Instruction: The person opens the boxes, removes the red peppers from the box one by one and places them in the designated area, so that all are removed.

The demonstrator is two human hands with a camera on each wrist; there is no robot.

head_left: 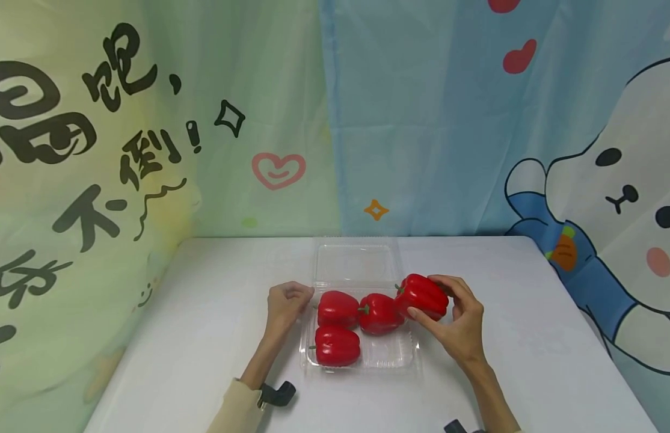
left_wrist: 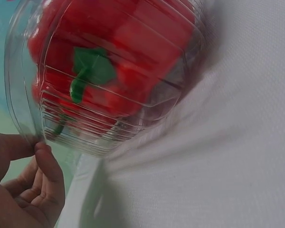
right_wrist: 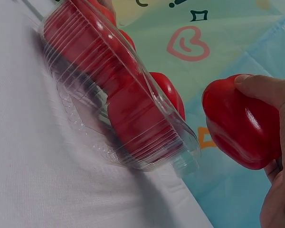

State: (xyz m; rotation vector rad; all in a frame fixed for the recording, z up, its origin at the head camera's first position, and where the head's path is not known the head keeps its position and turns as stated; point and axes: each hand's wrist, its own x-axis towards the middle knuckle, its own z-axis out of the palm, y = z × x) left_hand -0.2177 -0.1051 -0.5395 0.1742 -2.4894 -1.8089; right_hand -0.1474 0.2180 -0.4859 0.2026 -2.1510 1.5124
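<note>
A clear plastic container (head_left: 391,358) lies in the middle of the white table, its lid (head_left: 355,263) folded open behind it. Three red peppers lie in the tray: back left (head_left: 337,308), back middle (head_left: 379,314), front left (head_left: 337,346). My right hand (head_left: 454,313) grips a fourth red pepper (head_left: 421,296) just above the tray's back right corner; the right wrist view shows this pepper (right_wrist: 237,123) held clear of the container (right_wrist: 85,137). My left hand (head_left: 297,299) holds the tray's left rim with curled fingers; in the left wrist view a fingertip (left_wrist: 42,156) rests against the container's wall (left_wrist: 23,109).
The white table (head_left: 205,331) reaches to printed cloth backdrops at the back (head_left: 421,150) and left (head_left: 70,210). Its right edge runs along a cartoon curtain (head_left: 627,240). A black strap piece (head_left: 278,394) sits at my left wrist.
</note>
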